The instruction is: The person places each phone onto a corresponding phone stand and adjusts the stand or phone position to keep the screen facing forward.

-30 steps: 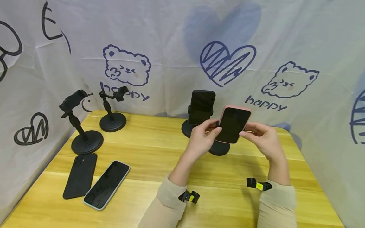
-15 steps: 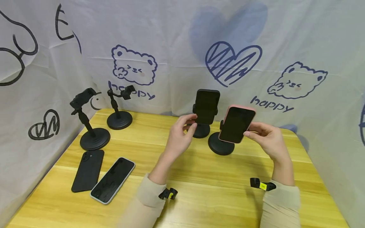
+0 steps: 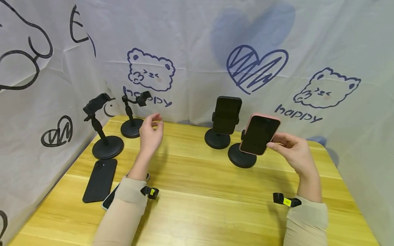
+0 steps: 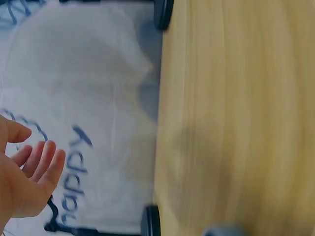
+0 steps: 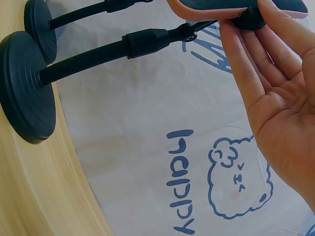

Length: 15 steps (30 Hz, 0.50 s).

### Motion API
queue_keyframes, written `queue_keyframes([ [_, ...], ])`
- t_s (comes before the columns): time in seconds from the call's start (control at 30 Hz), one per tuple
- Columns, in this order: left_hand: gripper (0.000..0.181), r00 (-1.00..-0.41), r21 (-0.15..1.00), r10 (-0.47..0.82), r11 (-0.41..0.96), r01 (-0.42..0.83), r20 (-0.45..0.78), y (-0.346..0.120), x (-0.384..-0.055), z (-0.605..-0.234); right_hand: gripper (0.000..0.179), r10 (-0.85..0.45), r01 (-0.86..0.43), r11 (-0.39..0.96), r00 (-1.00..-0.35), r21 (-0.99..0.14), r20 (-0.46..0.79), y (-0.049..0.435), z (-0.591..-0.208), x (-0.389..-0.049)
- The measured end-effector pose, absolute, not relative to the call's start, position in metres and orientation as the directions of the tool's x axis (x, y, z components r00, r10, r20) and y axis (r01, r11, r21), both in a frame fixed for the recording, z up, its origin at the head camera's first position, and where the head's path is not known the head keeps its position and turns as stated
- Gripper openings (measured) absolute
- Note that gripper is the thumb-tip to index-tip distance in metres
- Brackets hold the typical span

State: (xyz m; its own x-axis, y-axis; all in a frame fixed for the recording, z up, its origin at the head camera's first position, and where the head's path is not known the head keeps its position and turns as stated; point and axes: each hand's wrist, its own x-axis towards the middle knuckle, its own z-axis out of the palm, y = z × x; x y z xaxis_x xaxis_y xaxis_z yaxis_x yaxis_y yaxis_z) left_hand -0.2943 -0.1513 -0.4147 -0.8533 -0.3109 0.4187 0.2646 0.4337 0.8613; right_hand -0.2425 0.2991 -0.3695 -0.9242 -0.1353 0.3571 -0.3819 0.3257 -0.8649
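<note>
My right hand [image 3: 290,150] pinches the right edge of a pink-cased smartphone [image 3: 260,135], thumb at the front and fingers behind. The phone leans in the clamp of a black round-based phone stand [image 3: 242,156]; in the right wrist view the clamp's black end [image 5: 250,19] shows under the phone by my fingers. My left hand [image 3: 151,135] holds nothing and is raised with loosely bent fingers, overlapping the base of the far left phone stand [image 3: 129,128]. In the left wrist view the left hand [image 4: 29,172] has its palm showing.
A black smartphone [image 3: 227,116] sits in another stand [image 3: 217,139] behind. A phone stand with bare clamp [image 3: 107,147] stands at left. A black phone [image 3: 100,181] lies face down, beside a light-edged phone [image 3: 110,200] mostly under my left sleeve. A white curtain [image 3: 197,51] backs the wooden table [image 3: 197,212].
My left hand has let go of the pink-cased phone's left side and swung left across the table toward the far left stand. The right hand stays on the phone; the view has turned slightly left.
</note>
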Motion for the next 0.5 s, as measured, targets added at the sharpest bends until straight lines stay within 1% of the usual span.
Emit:
queue_keyframes([
  [0.07, 0.036, -0.839, 0.868, -0.368, 0.445, 0.219, 0.401, -0.165, -0.302, -0.415, 0.026, -0.134, -0.381, 0.328, -0.925, -0.865, 0.357, 0.3, -0.369, -0.243],
  [0.17, 0.039, -0.813, 0.883, -0.45, 0.441, 0.158, 0.37, -0.182, -0.312, -0.414, 0.027, -0.138, -0.386, 0.296, -0.922, -0.874, 0.361, 0.3, -0.37, -0.243],
  [0.3, 0.043, -0.789, 0.902, -0.539, 0.43, 0.044, 0.296, -0.203, -0.323, -0.412, 0.027, -0.141, -0.39, 0.286, -0.921, -0.875, 0.364, 0.3, -0.371, -0.243],
  [0.5, 0.046, -0.762, 0.885, -0.612, 0.45, -0.115, 0.212, -0.227, -0.337, -0.411, 0.026, -0.141, -0.394, 0.301, -0.919, -0.868, 0.368, 0.299, -0.37, -0.243],
])
